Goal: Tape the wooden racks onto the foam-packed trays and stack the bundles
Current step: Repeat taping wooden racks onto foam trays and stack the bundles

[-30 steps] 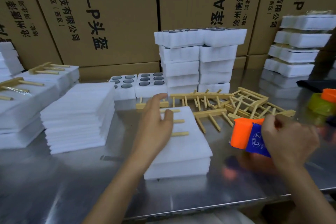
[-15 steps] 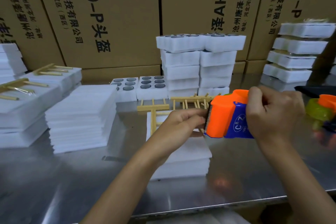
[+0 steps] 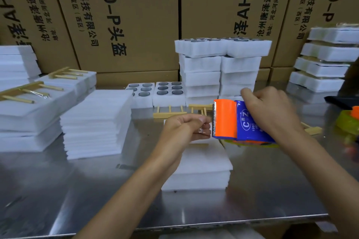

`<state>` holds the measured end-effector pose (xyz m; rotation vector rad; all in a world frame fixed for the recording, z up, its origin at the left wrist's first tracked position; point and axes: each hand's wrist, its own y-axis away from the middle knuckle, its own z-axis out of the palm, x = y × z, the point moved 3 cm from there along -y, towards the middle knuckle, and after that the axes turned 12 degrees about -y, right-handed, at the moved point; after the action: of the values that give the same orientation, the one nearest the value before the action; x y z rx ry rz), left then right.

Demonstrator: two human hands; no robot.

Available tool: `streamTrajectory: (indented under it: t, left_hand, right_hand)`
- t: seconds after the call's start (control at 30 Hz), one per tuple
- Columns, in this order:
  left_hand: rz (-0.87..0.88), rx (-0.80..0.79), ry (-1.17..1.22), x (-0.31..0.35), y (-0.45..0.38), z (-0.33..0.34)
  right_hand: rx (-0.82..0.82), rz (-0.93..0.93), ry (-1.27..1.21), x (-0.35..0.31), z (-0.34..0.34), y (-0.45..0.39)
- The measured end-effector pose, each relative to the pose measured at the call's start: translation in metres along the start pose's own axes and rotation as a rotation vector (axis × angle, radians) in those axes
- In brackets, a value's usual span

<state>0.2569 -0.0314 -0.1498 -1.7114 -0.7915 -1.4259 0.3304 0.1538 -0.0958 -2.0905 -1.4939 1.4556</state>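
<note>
At the left of the frame, taped bundles (image 3: 29, 103) with wooden racks on top sit beside a stack of foam sheets (image 3: 97, 122). At centre, the left hand (image 3: 186, 130) pinches the clear tape end just above the foam-packed tray (image 3: 202, 169). Right of it, the right hand (image 3: 272, 110) grips the orange-and-blue tape dispenser (image 3: 229, 120). Loose racks (image 3: 171, 112) lie behind.

Two hands (image 3: 186, 129); one tape dispenser (image 3: 233, 120); two open trays (image 3: 140, 93).

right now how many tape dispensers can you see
2: one dispenser gripped in the right hand above the middle foam bundle, and a second dispenser on the table at the far right edge, partly cut off.
</note>
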Motion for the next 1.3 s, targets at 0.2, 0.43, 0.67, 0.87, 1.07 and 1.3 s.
streamTrajectory:
  t: [0.2, 0.43, 0.67, 0.87, 1.07, 1.3]
  left_hand:
    - [-0.005, 0.088, 0.129, 0.011, -0.018, -0.048]
    - [-0.025, 0.366, 0.098, -0.021, -0.012, -0.14]
    - [-0.231, 0.305, 0.052, -0.063, -0.017, -0.151]
    - [-0.277, 0.388, -0.334, -0.092, -0.027, -0.141]
    - [-0.048, 0.229, -1.175, -0.108, -0.017, -0.086]
    - [-0.103, 0.084, -1.624, -0.111, -0.012, -0.084]
  right_hand:
    - [-0.116, -0.134, 0.123, -0.019, 0.018, -0.027]
    - [-0.356, -0.013, 0.278, 0.039, 0.023, -0.041]
    - [-0.499, 0.102, 0.436, 0.099, 0.029, -0.045]
    - [-0.538, 0.22, 0.301, 0.113, 0.039, -0.044]
    - [-0.625, 0.241, 0.343, 0.114, 0.048, -0.048]
    - [-0.621, 0.244, 0.311, 0.113, 0.048, -0.048]
